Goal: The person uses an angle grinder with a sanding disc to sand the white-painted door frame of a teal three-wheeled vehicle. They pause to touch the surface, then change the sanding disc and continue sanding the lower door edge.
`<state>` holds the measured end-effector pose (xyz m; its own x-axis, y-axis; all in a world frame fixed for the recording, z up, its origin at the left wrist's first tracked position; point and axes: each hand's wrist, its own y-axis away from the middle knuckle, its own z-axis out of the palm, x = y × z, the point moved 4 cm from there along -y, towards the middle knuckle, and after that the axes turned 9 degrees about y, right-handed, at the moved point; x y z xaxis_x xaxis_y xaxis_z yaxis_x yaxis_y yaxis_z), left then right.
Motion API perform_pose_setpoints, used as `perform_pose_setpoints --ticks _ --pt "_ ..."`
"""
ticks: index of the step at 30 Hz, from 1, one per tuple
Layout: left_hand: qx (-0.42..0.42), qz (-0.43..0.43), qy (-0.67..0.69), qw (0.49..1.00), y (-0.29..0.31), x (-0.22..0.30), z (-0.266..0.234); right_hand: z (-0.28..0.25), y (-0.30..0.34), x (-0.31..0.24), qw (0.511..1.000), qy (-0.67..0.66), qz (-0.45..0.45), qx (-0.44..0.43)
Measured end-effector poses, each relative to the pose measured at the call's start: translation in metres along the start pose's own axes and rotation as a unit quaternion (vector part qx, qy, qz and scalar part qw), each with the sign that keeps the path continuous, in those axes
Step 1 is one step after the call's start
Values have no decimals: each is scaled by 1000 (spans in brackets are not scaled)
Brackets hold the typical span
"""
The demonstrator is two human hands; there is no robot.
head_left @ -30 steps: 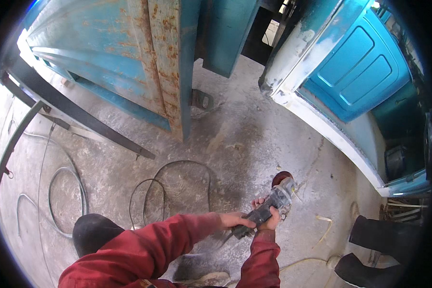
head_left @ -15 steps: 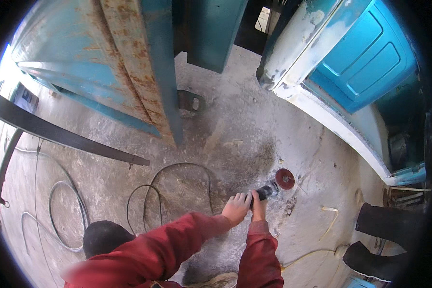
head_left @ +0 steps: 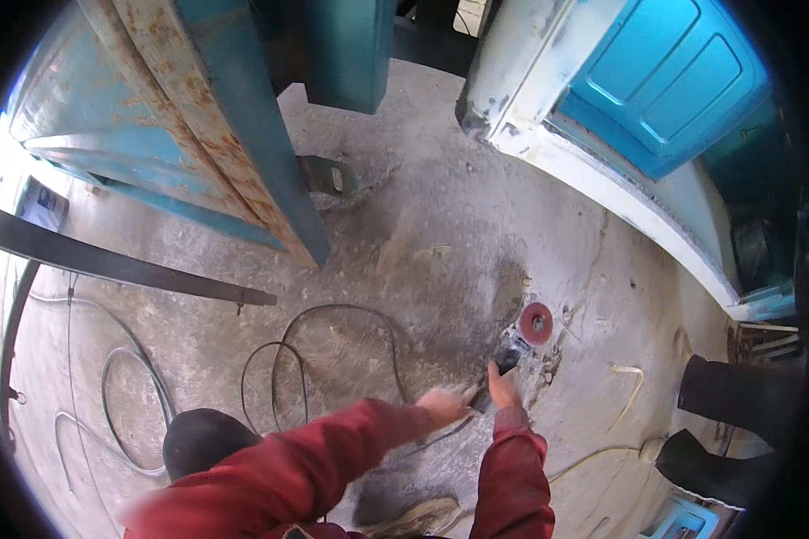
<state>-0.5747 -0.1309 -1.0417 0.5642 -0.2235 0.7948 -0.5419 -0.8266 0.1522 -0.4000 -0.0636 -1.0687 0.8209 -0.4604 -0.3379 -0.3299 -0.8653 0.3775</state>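
Right hand [head_left: 503, 388] grips angle grinder [head_left: 521, 337] on concrete floor [head_left: 440, 225].

Rusted blue metal door [head_left: 198, 135] standing beside a white-edged blue vehicle panel [head_left: 638, 117], with black cable [head_left: 333, 350] looped across dusty concrete floor [head_left: 440, 225], a long dark metal bar [head_left: 108, 265] lying at left.

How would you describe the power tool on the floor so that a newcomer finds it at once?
Start at the white-edged blue door panel on the right and drop to the dusty concrete floor below it. The angle grinder lies there under the right hand; its round red disc is unlike anything nearby.
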Motion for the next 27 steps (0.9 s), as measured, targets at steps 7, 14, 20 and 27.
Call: perform_pose_setpoints --ticks 7,14,20,27 --pt "-49 250 -240 937 70 -49 -9 11 17 8 1000 10 -17 25" --pt "-180 229 -294 910 102 -79 -19 -69 56 28 925 326 -131 -147" --pt "-201 163 -294 920 103 -85 -44 -180 133 93 932 307 -108 -161" --pt "-91 290 -256 918 110 -47 -39 -152 179 231 957 213 61 -185"
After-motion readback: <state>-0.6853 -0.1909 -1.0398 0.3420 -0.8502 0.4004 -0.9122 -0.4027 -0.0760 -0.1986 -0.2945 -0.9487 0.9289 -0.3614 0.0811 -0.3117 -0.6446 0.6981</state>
